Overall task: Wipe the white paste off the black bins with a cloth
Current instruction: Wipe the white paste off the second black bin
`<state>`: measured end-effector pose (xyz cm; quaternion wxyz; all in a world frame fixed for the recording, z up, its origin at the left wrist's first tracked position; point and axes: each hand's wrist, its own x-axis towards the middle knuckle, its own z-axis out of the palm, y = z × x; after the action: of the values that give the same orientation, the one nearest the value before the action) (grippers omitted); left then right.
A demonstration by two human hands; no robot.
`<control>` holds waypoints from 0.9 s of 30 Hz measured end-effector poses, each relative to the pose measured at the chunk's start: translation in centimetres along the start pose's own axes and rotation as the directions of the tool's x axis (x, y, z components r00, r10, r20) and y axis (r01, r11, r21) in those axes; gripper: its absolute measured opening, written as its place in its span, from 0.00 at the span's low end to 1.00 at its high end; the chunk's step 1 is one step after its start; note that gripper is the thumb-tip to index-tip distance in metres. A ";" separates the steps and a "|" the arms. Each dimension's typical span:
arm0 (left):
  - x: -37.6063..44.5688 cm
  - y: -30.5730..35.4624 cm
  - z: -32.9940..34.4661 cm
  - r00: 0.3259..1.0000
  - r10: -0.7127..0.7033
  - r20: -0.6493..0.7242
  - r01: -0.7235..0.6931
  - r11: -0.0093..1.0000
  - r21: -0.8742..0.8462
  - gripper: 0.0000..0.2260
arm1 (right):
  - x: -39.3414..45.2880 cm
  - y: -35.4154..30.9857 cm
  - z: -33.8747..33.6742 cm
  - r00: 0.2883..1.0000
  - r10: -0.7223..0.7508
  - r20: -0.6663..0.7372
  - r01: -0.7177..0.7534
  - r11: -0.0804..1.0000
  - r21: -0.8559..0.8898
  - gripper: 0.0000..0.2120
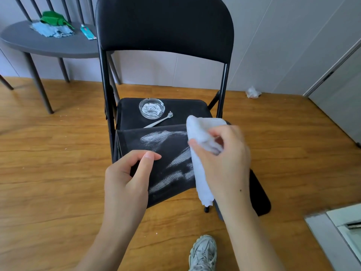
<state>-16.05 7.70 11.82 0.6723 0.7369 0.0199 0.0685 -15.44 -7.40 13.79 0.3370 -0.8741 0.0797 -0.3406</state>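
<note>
A black fabric bin (168, 153) stands tilted in front of a black folding chair, streaked with white paste (156, 136) across its facing side. My left hand (127, 178) grips the bin's lower left edge, thumb on the front. My right hand (224, 159) holds a white cloth (199, 133) against the bin's right side; the cloth hangs down past the bin's lower edge. The bin's right edge is hidden behind the cloth and hand.
On the chair seat (185, 108) sit a glass dish of white paste (152, 108) and a white toothbrush (159, 122). A grey round table (48, 44) at the back left holds green and blue cloths and a tube. A crumpled tissue (253, 92) lies on the wooden floor. My shoe (204, 253) is below.
</note>
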 end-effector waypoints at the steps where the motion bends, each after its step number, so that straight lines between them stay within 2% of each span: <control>1: 0.1 0.1 0.0 1.000 -0.006 -0.007 0.006 1.000 -0.007 0.13 | -0.2 -0.1 0.2 0.998 -0.006 0.068 0.002 0.999 0.048 0.11; 4: 0.4 0.1 -0.1 0.999 -0.029 -0.022 0.028 0.999 -0.040 0.13 | -0.1 0.1 -0.1 0.977 0.096 0.188 -0.116 0.989 0.097 0.15; 7: 0.3 0.0 0.1 0.999 -0.030 -0.023 0.029 0.998 -0.048 0.13 | -0.3 0.6 -0.9 0.969 0.162 0.186 -0.182 0.978 0.100 0.24; 10: 0.1 0.0 0.2 0.999 -0.031 -0.022 0.030 0.999 -0.034 0.13 | -0.2 0.0 -1.2 0.963 0.183 0.198 -0.187 0.982 0.001 0.17; 13: 0.4 0.0 0.0 0.999 -0.039 -0.032 0.038 0.998 -0.047 0.13 | 0.5 -1.8 -3.4 0.951 0.130 0.282 -0.110 0.990 -0.086 0.11; 15: 0.8 0.1 -0.2 0.997 -0.053 -0.051 0.048 0.995 -0.085 0.14 | 1.2 -3.8 -6.1 0.940 0.060 0.335 -0.114 0.983 0.143 0.06; 16: 1.0 0.1 -0.2 0.997 -0.064 -0.054 0.058 0.993 -0.102 0.13 | 1.6 -4.7 -7.5 0.933 0.042 0.357 -0.178 0.916 0.359 0.06; 17: 1.0 0.1 -0.3 0.996 -0.073 -0.049 0.067 0.991 -0.112 0.13 | 1.9 -6.0 -8.4 0.922 0.054 0.383 -0.283 0.769 0.573 0.11; 18: 1.0 0.2 -0.3 0.996 -0.077 -0.041 0.072 0.991 -0.117 0.12 | 2.3 -5.7 -9.0 0.900 0.107 0.423 -0.397 0.602 0.693 0.12; 19: 0.9 0.2 -0.3 0.997 -0.075 -0.035 0.071 0.991 -0.115 0.12 | 2.7 -4.6 -9.2 0.864 0.180 0.470 -0.495 0.480 0.725 0.10; 20: 0.9 0.3 -0.3 0.997 -0.069 -0.036 0.064 0.992 -0.106 0.13 | 3.2 -3.0 -8.8 0.823 0.254 0.508 -0.562 0.493 0.664 0.08; 21: 0.8 0.3 -0.3 0.998 -0.059 -0.038 0.055 0.994 -0.092 0.13 | 3.6 -1.6 -8.1 0.790 0.314 0.526 -0.592 0.613 0.523 0.06; 22: 0.7 0.4 -0.2 0.998 -0.049 -0.038 0.046 0.996 -0.082 0.13 | 3.9 -0.1 -7.2 0.806 0.353 0.475 -0.549 0.745 0.379 0.04; 23: 0.7 0.5 -0.2 0.998 -0.045 -0.039 0.042 0.996 -0.080 0.12 | 4.1 0.9 -6.3 0.835 0.390 0.388 -0.505 0.823 0.261 0.06; 25: 0.7 0.4 -0.2 0.998 -0.052 -0.037 0.048 0.994 -0.097 0.12 | 4.4 2.6 -4.9 0.881 0.412 0.231 -0.448 0.884 0.132 0.10; 27: 0.7 0.2 -0.1 0.998 -0.058 -0.038 0.054 0.993 -0.109 0.13 | 4.6 2.8 -4.3 0.943 0.307 0.131 -0.288 0.947 -0.144 0.10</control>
<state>-15.37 7.89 12.04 0.7124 0.6969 0.0507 0.0656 -14.51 -13.49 16.80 0.3351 -0.8945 0.2059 -0.2126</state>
